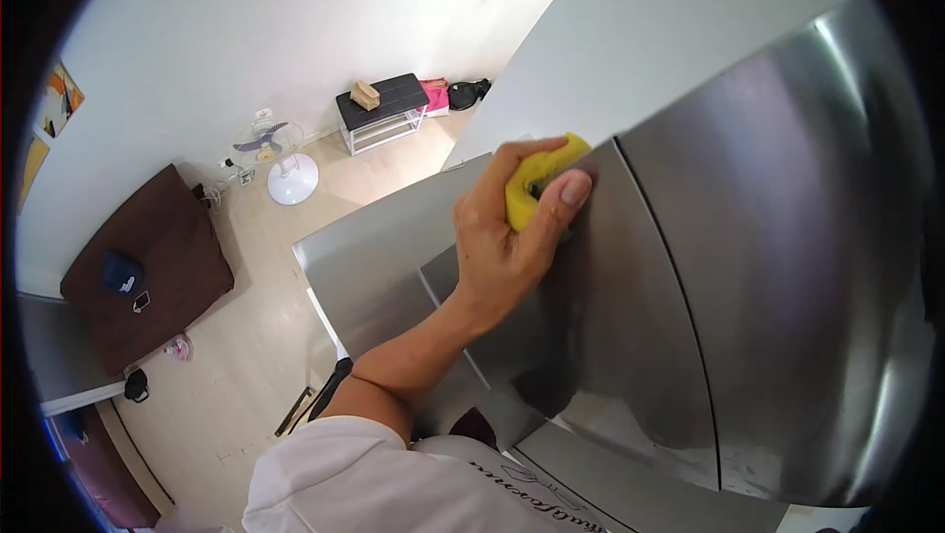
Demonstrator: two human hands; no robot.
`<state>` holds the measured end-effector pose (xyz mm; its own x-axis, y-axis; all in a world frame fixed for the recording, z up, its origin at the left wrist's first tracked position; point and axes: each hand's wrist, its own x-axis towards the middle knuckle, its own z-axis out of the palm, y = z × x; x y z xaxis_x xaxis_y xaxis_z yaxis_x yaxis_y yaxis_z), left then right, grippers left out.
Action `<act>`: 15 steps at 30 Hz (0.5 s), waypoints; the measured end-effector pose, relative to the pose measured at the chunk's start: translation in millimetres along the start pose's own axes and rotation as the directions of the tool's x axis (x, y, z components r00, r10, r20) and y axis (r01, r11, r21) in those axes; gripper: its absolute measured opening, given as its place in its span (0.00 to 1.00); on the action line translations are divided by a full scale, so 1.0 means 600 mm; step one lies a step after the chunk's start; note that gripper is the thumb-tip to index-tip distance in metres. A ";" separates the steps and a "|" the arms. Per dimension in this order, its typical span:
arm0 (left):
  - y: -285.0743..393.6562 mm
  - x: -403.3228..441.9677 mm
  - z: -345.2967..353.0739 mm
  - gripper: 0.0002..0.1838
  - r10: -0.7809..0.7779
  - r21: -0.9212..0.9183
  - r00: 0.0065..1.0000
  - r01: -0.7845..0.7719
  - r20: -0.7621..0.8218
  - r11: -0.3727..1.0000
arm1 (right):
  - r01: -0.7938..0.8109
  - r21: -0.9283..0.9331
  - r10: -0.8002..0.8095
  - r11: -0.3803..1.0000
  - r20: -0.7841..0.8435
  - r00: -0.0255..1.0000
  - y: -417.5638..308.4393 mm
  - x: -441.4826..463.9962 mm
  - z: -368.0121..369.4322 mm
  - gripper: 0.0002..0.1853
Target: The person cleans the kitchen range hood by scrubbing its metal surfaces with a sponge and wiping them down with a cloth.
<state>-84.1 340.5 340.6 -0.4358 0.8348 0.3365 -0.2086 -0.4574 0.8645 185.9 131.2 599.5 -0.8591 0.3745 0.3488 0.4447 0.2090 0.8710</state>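
My left hand (502, 228) reaches up from the lower left, closed round a yellow sponge (520, 200). Thumb and fingers pinch it from either side. The sponge lies against the upper edge of a brushed-steel fridge (630, 287), close to a dark vertical seam. Part of the sponge is hidden behind my fingers. A dark reflection of my arm shows on the metal below. My right hand is out of the picture.
A white fan (292, 179) stands on the floor near a black-topped bench (394, 98) bearing a paper bag (365, 95). Further left, a brown sofa (167, 248) holds a dark blue cap (122, 273) and a phone (141, 302). A pale wall (709, 31) rises behind the fridge.
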 end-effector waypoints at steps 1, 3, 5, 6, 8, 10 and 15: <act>-0.006 -0.003 0.001 0.16 0.026 -0.001 1.000 -0.026 0.007 1.000 | -0.287 0.278 0.354 0.917 -0.232 0.906 0.032 -0.073 -0.002 0.19; -0.008 -0.001 -0.004 0.16 0.016 -0.005 0.998 -0.016 0.055 1.000 | -0.581 0.606 0.839 0.544 -0.409 0.359 0.045 -0.145 0.011 0.17; -0.007 0.002 -0.014 0.20 -0.013 0.021 0.989 0.010 0.149 1.000 | -0.751 0.629 0.935 0.202 -0.351 -0.042 0.017 -0.122 0.032 0.19; -0.007 0.004 -0.017 0.20 -0.007 0.006 0.987 0.006 0.159 1.000 | -0.750 0.659 0.938 0.057 -0.292 -0.186 0.004 -0.105 0.042 0.20; -0.007 0.013 -0.024 0.23 -0.041 -0.026 0.964 0.050 0.263 0.998 | -0.694 0.703 0.917 -0.153 -0.161 -0.365 -0.019 -0.070 0.061 0.23; -0.014 0.030 -0.033 0.25 0.014 -0.053 0.932 0.005 0.361 0.999 | -0.635 0.731 0.890 -0.249 -0.087 -0.449 -0.031 -0.040 0.070 0.25; 0.016 0.111 -0.022 0.31 -0.108 -0.162 0.697 0.310 0.709 0.937 | -0.576 0.750 0.868 -0.325 -0.005 -0.496 -0.070 0.023 0.071 0.32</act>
<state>-126.9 387.6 366.6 0.3389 0.8486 0.4062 -0.4724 -0.2199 0.8535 166.2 166.3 553.1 0.8110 -0.0086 0.5850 0.5405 0.3940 -0.7434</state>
